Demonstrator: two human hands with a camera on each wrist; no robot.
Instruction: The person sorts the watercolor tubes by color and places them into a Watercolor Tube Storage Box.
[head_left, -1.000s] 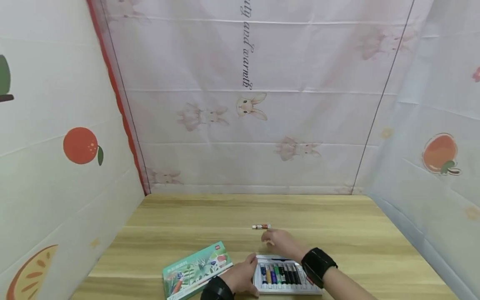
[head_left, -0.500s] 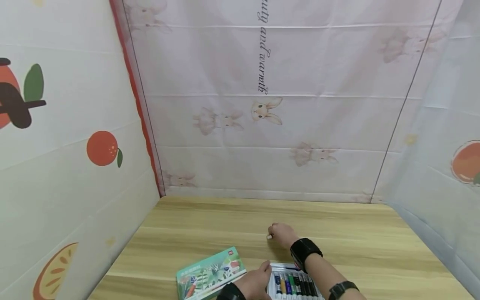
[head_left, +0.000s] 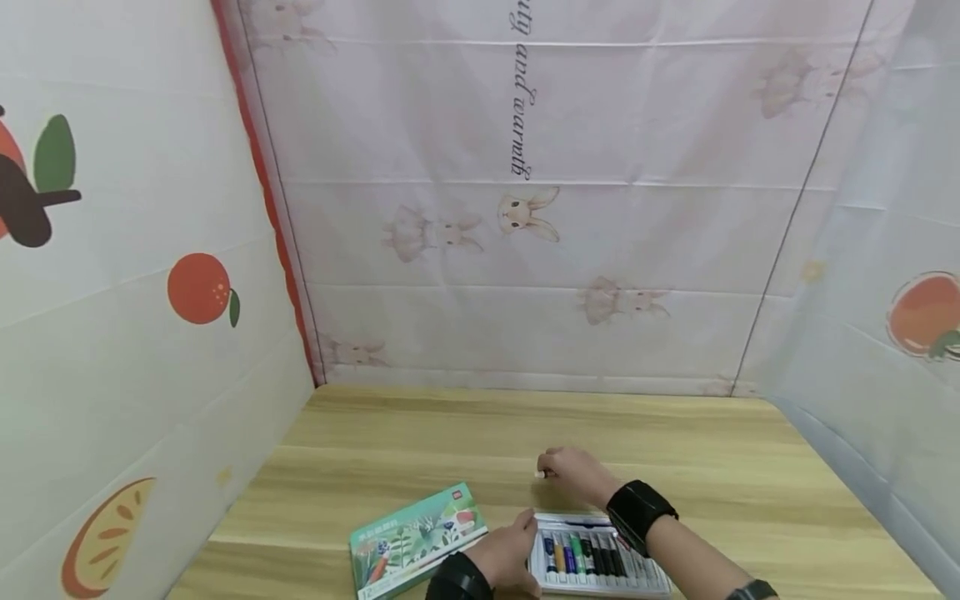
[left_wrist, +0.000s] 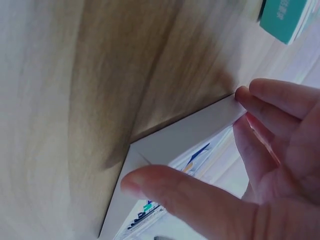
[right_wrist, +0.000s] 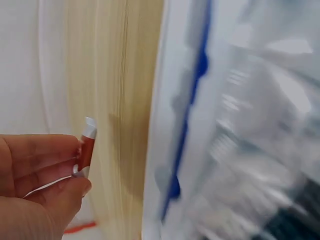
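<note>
My left hand point(head_left: 504, 557) holds the left end of a white paint tray point(head_left: 600, 588), with its thumb on the front side and its fingers at the far corner; the thumb point(left_wrist: 165, 187) shows in the left wrist view. Paint tubes point(head_left: 581, 557) in several colours lie side by side in the tray. Beyond the tray, my right hand point(head_left: 577, 475) pinches a small reddish-brown paint tube point(right_wrist: 87, 152) between thumb and fingertips. One white end of it sticks out; the rest is partly hidden by the fingers.
A teal illustrated box point(head_left: 416, 533) lies at an angle left of the tray, close to my left hand. The wooden table point(head_left: 450, 433) is bordered by printed cloth walls at the back point(head_left: 450, 333) and both sides.
The right hand has taken hold of the paint tube that lay on the table and now draws slightly back toward the tray. The left hand stays at the tray. The head view has shifted.
</note>
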